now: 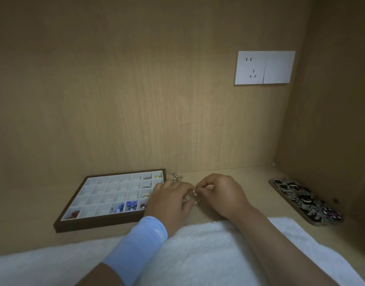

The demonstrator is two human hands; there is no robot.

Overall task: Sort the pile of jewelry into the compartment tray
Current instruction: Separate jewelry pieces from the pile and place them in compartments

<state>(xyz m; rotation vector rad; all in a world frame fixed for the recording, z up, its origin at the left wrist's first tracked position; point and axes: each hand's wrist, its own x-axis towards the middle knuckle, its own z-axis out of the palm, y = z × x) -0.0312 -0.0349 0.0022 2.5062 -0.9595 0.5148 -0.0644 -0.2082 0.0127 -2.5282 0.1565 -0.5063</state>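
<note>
Wood-rimmed tray (95, 222) mostly unfilled; just right of it my left hand (169, 200) and right hand (220, 195) pinch one jewelry piece (194, 196); pile (175, 178) remains.

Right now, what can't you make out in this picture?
Head view:
Gold piece held by left hand and right hand: mostly covered by them; type unclear.
Tray, near right cells: hidden behind the left hand.
Pile beyond the left hand: too small and blurred to count.
</note>
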